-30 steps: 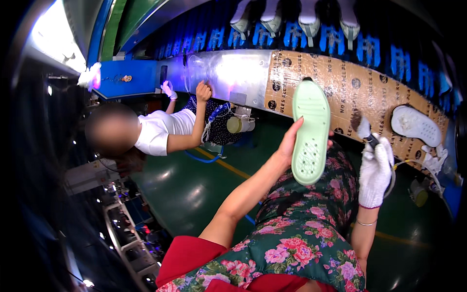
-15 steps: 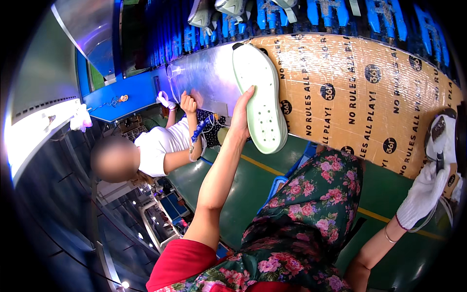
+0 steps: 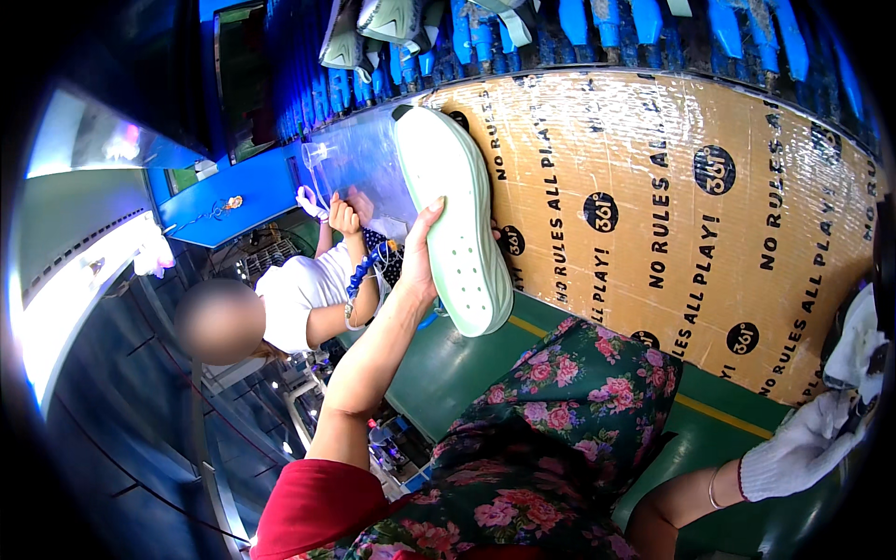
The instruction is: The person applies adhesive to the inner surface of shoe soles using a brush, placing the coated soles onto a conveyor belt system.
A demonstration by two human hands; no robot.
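Note:
A pale green shoe sole (image 3: pixel 451 196), dotted with small holes toward its near end, is gripped at its left edge by my left hand (image 3: pixel 423 261). That hand is bare, with its thumb over the upper face and its other fingers hidden beneath. The sole is tilted above the left end of the cardboard-covered bench (image 3: pixel 607 252). At the far right my right hand (image 3: pixel 805 450) wears a white knitted glove. Its fingers are closed round something dark, too close to the rim to make out, beside a crumpled white thing (image 3: pixel 857 336).
Blue racks (image 3: pixel 597 28) line the bench's far side, with grey shoes (image 3: pixel 392 21) hanging at upper left. A co-worker in a white top (image 3: pixel 294 289) stands at the left, hands near a clear plastic sheet (image 3: pixel 359 168). Beyond them is a blue panel (image 3: pixel 229 201).
The view has shifted. My left hand and the sole are lower and further left in it. My right hand is lower, drawn away from the white thing.

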